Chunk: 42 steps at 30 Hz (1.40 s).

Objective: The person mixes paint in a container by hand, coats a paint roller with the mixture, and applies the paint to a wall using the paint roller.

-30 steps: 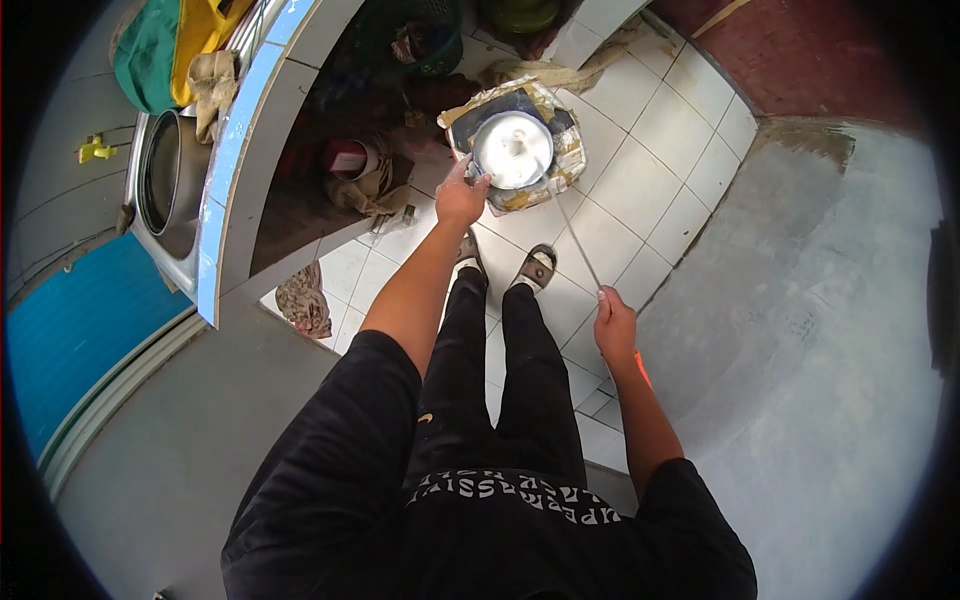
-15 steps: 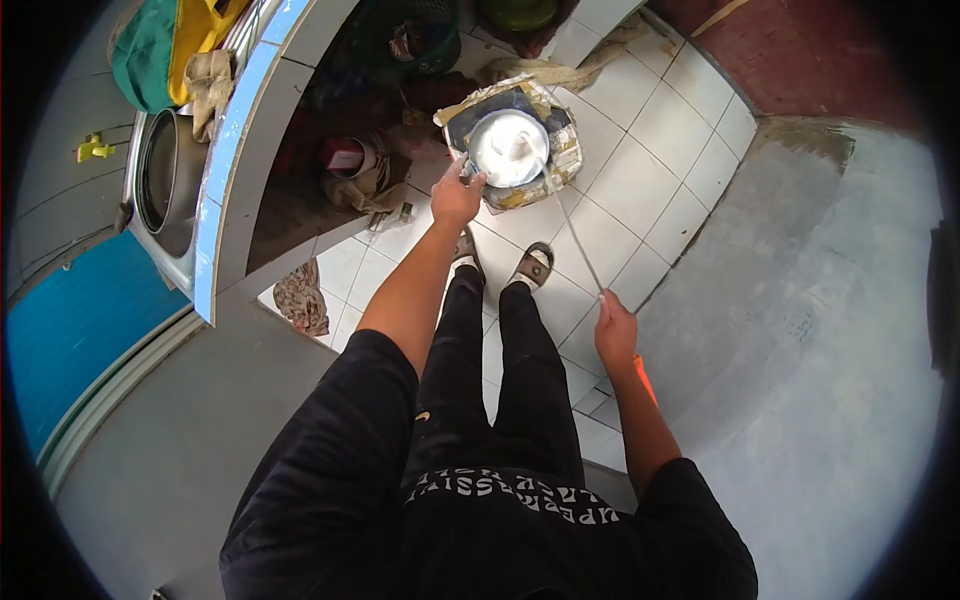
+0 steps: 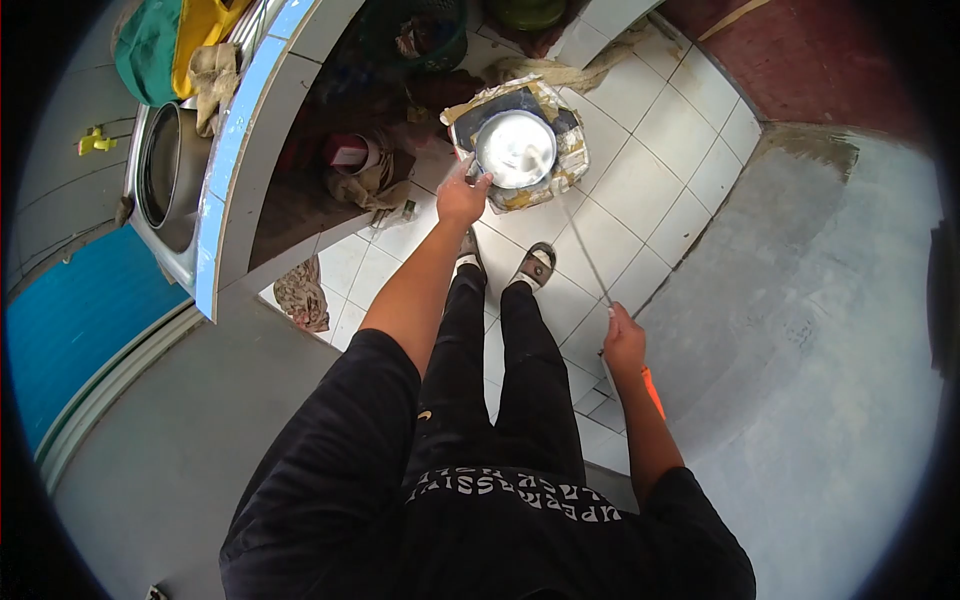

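A round container of white paint-like liquid (image 3: pixel 514 150) sits on a worn, taped cardboard box (image 3: pixel 575 165) on the floor. My left hand (image 3: pixel 465 192) is at the container's near left rim, fingers closed on its edge. Lower right, my right hand (image 3: pixel 624 342) is wrapped round the end of a long thin rod (image 3: pixel 586 248). The rod slants up and left to the container, where its far end is pale and smeared by motion. I cannot make out what kind of head it has.
Around my sandalled feet (image 3: pixel 537 265) lie white floor tiles (image 3: pixel 620 180). At left is a blue-edged counter (image 3: pixel 232 150) with a steel sink (image 3: pixel 172 165). Beneath it, cloths (image 3: pixel 375 185) and a dark basket (image 3: pixel 425 40) fill a shelf. A grey wall (image 3: pixel 760 330) stands at right.
My right hand has shifted slightly right and down with the rod, whose far end has moved toward the container's near right side. My left hand stays at the rim.
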Available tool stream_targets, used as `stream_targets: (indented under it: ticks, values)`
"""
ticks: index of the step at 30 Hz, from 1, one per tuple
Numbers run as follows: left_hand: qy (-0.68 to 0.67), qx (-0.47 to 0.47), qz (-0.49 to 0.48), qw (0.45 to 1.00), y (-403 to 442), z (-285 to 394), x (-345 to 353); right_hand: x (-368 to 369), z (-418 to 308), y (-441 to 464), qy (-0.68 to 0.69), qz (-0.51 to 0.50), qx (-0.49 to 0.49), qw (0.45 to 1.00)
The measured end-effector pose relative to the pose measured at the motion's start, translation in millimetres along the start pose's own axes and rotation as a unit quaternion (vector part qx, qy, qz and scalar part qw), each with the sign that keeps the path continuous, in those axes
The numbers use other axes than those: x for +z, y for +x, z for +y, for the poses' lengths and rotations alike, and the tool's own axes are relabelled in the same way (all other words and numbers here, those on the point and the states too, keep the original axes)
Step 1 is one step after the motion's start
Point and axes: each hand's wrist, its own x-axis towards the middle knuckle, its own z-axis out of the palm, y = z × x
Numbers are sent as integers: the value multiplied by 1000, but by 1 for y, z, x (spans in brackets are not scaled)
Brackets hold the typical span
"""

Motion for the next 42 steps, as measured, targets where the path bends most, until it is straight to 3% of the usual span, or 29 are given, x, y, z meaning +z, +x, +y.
stream_targets:
  ticks: [4,6,11,13,18,21,25,28,29,31,38,42]
  values:
    - [-35,-10,-14,999,-2,2,-1,-1,-7,24,-19,14,30,999]
    - [-35,-8,-11,999,-1,1,1,5,-35,45,-12,-66,111,992]
    - [-35,-17,-27,999,3,1,0,23,-36,32,41,-84,62,994]
    - [-105,-48,-42,992,6,-3,4,15,-25,15,36,-100,35,994]
    - [-142,-91,-22,985,6,11,7,-1,-3,5,11,15,12,1000]
    - [-135,-101,-9,986,12,24,12,-1,-11,28,4,-13,88,996]
    - [-126,-111,7,986,18,29,12,21,-39,59,-7,-22,103,994]
    - [-97,-77,22,992,19,26,5,30,-49,61,-10,-85,85,993]
    - [-76,-60,32,995,20,25,3,31,-47,56,-9,-83,86,993]
    - [-60,-43,46,996,24,18,5,28,-39,38,18,-21,-10,1000]
    - [-26,11,77,997,25,9,9,10,-21,14,-20,4,82,996]
    - [-54,8,50,997,17,9,3,25,-58,51,-10,-28,96,995]
